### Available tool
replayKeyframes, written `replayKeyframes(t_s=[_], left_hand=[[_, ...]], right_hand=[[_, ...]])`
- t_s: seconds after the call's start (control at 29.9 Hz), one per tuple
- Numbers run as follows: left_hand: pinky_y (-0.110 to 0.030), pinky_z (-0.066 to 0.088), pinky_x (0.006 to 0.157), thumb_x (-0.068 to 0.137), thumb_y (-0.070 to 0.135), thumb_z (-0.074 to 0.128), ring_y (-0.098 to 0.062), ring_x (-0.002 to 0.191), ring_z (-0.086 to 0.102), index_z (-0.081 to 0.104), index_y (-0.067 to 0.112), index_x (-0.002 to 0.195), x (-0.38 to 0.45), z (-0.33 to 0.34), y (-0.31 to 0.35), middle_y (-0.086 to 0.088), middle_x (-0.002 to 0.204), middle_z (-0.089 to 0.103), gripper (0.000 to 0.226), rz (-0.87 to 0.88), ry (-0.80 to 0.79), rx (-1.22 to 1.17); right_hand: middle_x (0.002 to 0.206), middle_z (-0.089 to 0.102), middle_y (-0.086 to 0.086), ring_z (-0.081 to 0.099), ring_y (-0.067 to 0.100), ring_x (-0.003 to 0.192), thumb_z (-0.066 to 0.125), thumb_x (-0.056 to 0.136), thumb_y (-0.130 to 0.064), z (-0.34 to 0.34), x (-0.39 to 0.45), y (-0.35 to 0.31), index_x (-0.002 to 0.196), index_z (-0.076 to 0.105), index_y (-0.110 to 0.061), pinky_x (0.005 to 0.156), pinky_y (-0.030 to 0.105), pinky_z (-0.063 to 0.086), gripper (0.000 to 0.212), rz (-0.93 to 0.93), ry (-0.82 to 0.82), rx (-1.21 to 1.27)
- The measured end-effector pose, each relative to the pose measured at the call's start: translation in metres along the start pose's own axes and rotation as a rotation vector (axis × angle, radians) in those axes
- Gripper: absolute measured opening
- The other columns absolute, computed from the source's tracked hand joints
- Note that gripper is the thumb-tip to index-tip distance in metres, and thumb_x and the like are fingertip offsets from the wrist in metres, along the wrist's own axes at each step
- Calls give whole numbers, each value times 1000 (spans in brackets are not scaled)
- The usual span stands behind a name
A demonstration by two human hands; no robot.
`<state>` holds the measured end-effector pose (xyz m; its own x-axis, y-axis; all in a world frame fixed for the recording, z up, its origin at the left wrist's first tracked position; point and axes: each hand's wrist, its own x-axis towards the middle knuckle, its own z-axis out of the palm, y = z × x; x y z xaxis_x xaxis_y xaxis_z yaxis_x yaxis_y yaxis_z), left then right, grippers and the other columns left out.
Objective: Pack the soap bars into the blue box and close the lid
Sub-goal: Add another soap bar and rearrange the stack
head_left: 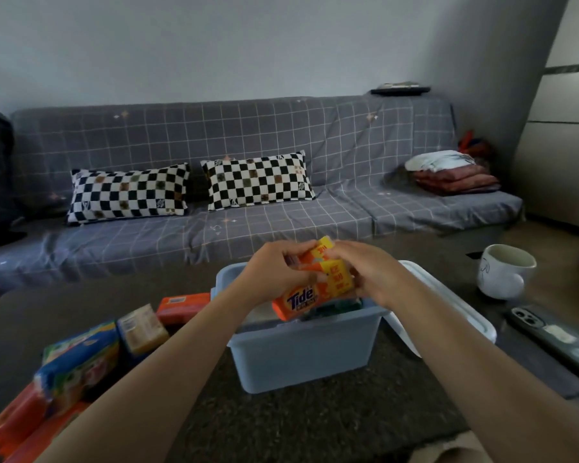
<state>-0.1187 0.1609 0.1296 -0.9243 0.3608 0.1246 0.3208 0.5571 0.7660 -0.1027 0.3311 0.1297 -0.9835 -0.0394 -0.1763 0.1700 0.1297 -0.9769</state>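
The open blue box (301, 352) stands on the dark table in front of me, with some packs inside it. Just above its opening, both hands hold an orange and yellow Tide soap pack (318, 289). My left hand (274, 275) grips its left side and my right hand (368, 269) grips its right end. The box's white lid (448, 302) leans against the box's right side. More soap bars lie left of the box: an orange bar (181, 307), a yellowish wrapped bar (141, 329), a blue and green pack (81, 362) and orange packs (17, 426) at the lower left.
A white mug (502, 272) stands at the right, with a phone (555, 339) lying in front of it. Behind the table runs a grey checked sofa (281, 222) with two chequered pillows (194, 188) and folded cloths (452, 175).
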Motion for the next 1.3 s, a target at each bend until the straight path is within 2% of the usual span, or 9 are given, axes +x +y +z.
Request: replayKeyframes(t_s=[0.17, 0.37, 0.47, 0.63, 0.77, 0.84, 0.97, 1.17, 1.3], left_hand=[[-20, 54, 68, 88, 40, 60, -13, 88, 65, 52, 27, 134, 12, 9, -14, 4, 110, 63, 48, -156, 0, -124], [-33, 62, 58, 93, 21, 57, -26, 83, 69, 60, 1, 118, 22, 14, -36, -18, 99, 69, 32, -520, -103, -607], [-31, 61, 55, 90, 17, 61, -24, 79, 70, 62, -4, 113, 29, 17, -39, -17, 94, 71, 31, -543, -127, -556], [-27, 59, 52, 83, 16, 69, -18, 67, 72, 71, -2, 104, 32, 19, -53, -13, 84, 74, 28, -579, -153, -396], [-29, 60, 63, 80, 22, 73, -18, 76, 71, 75, 9, 99, 35, 28, -65, -8, 88, 74, 23, -586, -160, -249], [-25, 58, 56, 78, 21, 74, -16, 71, 70, 76, 9, 98, 38, 31, -65, -6, 83, 73, 23, -573, -160, -237], [-36, 60, 69, 74, 23, 79, -22, 70, 71, 77, 6, 91, 43, 38, -70, -12, 82, 75, 24, -562, -149, -228], [-28, 52, 51, 73, 19, 81, -18, 43, 61, 77, 0, 88, 47, 45, -80, -8, 56, 69, 24, -555, -193, -248], [-22, 49, 41, 76, 15, 78, -12, 35, 57, 73, 2, 77, 51, 48, -83, -2, 43, 63, 14, -572, -238, -234]], right_hand=[[95, 66, 9, 62, 23, 86, 63, 83, -21, -7, 16, 10, 102, 63, -23, 67, 37, 55, 19, 77, 101, 58], [92, 61, 3, 58, 19, 85, 63, 83, -28, -24, 26, 18, 107, 58, -25, 71, 37, 54, 25, 105, 178, -43], [93, 59, -3, 56, 17, 87, 58, 84, -38, -25, 33, 13, 112, 61, -25, 64, 31, 54, 31, 10, 200, -355], [117, 59, 9, 58, 24, 95, 61, 84, -42, -25, 37, 13, 129, 52, -12, 77, 35, 54, 54, 219, 100, -530], [121, 62, 12, 64, 25, 102, 60, 89, -31, -23, 45, 18, 130, 52, -7, 77, 30, 53, 48, 236, 45, -713], [122, 61, 15, 65, 28, 102, 59, 90, -24, -23, 51, 17, 131, 49, -4, 83, 34, 56, 47, 292, 40, -734], [127, 59, 18, 65, 31, 105, 62, 89, -22, -18, 60, 14, 135, 42, -4, 92, 44, 53, 53, 376, -33, -802], [106, 68, 17, 71, 26, 78, 64, 87, -32, -8, 76, 15, 125, 46, -4, 86, 42, 57, 51, 415, -93, -1098], [85, 67, 11, 72, 22, 80, 66, 85, -34, -4, 83, 19, 116, 52, -3, 85, 38, 57, 46, 445, -127, -1254]])
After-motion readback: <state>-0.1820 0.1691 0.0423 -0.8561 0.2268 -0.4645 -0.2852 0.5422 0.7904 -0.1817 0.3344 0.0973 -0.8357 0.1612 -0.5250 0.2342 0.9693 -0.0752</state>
